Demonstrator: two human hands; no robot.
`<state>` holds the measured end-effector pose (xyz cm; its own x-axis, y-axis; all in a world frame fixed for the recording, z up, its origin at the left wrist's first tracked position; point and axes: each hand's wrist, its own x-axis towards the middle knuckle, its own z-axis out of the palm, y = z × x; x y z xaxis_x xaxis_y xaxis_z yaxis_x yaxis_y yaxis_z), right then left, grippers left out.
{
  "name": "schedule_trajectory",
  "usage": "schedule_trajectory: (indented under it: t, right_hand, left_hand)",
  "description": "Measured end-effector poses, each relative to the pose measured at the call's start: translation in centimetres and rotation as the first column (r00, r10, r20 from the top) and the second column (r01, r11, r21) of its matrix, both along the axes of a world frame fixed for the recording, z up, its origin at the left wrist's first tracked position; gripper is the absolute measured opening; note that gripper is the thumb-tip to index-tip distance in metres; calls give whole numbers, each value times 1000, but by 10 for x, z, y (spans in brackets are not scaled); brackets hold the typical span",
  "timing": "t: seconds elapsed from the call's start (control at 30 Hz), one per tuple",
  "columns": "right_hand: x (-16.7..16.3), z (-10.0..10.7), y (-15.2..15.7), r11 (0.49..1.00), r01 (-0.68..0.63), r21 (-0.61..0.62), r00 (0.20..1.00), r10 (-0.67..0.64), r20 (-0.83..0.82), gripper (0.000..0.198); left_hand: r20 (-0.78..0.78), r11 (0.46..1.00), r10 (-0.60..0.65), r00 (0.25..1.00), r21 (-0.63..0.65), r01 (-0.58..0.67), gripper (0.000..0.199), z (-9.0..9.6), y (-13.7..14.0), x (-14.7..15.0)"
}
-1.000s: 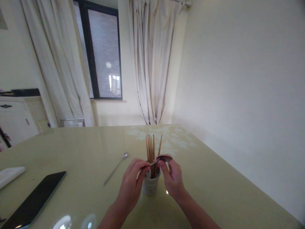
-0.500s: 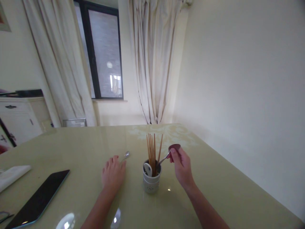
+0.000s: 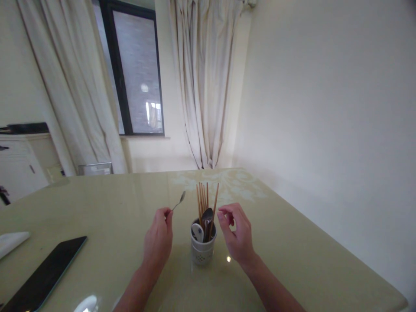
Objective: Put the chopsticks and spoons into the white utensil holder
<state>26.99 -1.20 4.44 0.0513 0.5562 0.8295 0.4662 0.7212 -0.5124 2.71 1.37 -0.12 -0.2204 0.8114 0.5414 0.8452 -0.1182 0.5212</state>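
My left hand (image 3: 158, 237) is closed on a small metal spoon (image 3: 180, 200), whose bowl points up and away to the right. A grey-white utensil cup (image 3: 203, 253) with a pattern of small holes stands upright between my hands. Several wooden chopsticks (image 3: 199, 197), a white spoon (image 3: 197, 232) and a dark metal spoon (image 3: 207, 214) stand in it. My right hand (image 3: 238, 234) hovers just right of the cup, with thumb and fingers curled and a gap between their tips. Nothing shows in it.
A black tablet (image 3: 48, 271) lies at the left on the glossy greenish table (image 3: 292, 260). Behind it is a white object (image 3: 13, 242), cut by the frame edge. The wall (image 3: 325, 130) runs along the table's right side; a curtain (image 3: 208, 86) hangs beyond.
My right hand has let go of the metal spoon, which now stands in the cup. My left hand has picked the small spoon up off the table. The view has shifted slightly right.
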Motion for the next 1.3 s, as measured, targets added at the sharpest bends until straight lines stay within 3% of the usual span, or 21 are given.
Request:
schedule_trajectory:
  t: [0.07, 0.13, 0.2, 0.23, 0.3, 0.43, 0.57, 0.73, 0.87, 1.0, 1.1, 1.2, 1.3]
  right_hand:
    - [-2, -2, -5, 993, -114, 9, 993, 114, 7, 17]
    - [-7, -4, -11, 974, -227, -6, 974, 227, 7, 24]
    - [-12, -5, -16, 958, -285, -18, 958, 284, -40, 19]
    - [-14, -4, -17, 955, -294, -23, 953, 291, -84, 16]
    - [-15, -1, -17, 958, -286, -17, 936, 276, -217, 20]
    - [-3, 8, -7, 977, -211, -8, 850, 179, -495, 26]
    - [8, 13, 2, 985, -167, -44, 846, 121, -519, 27]
    - [0, 4, 5, 947, -245, -207, 919, 159, -361, 29]
    - [-1, -9, 14, 948, -163, -273, 954, 82, -287, 31]
    - [8, -17, 25, 944, -164, -287, 926, 47, -375, 37]
    - [12, -24, 30, 907, -287, -308, 926, 180, -332, 49]
    - [7, -36, 30, 855, -388, -344, 919, 332, -211, 66]
    - [-4, -50, 27, 814, -426, -396, 905, 386, -180, 85]
  left_hand:
    - [-27, 943, -196, 980, 269, 196, 19, 6, -13, 12]
    - [-168, 803, -352, 921, 451, 389, 14, 10, -26, 22]
    - [-286, 702, -424, 860, 496, 511, 22, 12, -37, 30]
    - [-315, 682, -443, 840, 489, 543, 27, 12, -41, 32]
    - [-307, 694, -454, 836, 467, 548, 31, 13, -44, 34]
    - [-154, 798, -419, 895, 406, 444, 35, 10, -41, 34]
    - [43, 853, -490, 871, 233, 468, 55, 0, -38, 36]
    - [303, 771, -626, 718, 105, 628, 80, -13, -35, 42]
    - [505, 693, -642, 577, 62, 718, 94, -11, -32, 41]
    - [530, 618, -661, 531, -17, 786, 85, -3, -29, 37]
    - [541, 556, -680, 496, -61, 829, 75, -3, -26, 36]
    - [559, 582, -657, 505, -50, 812, 73, -9, -23, 38]
    - [544, 626, -647, 534, -21, 779, 70, -19, -19, 39]
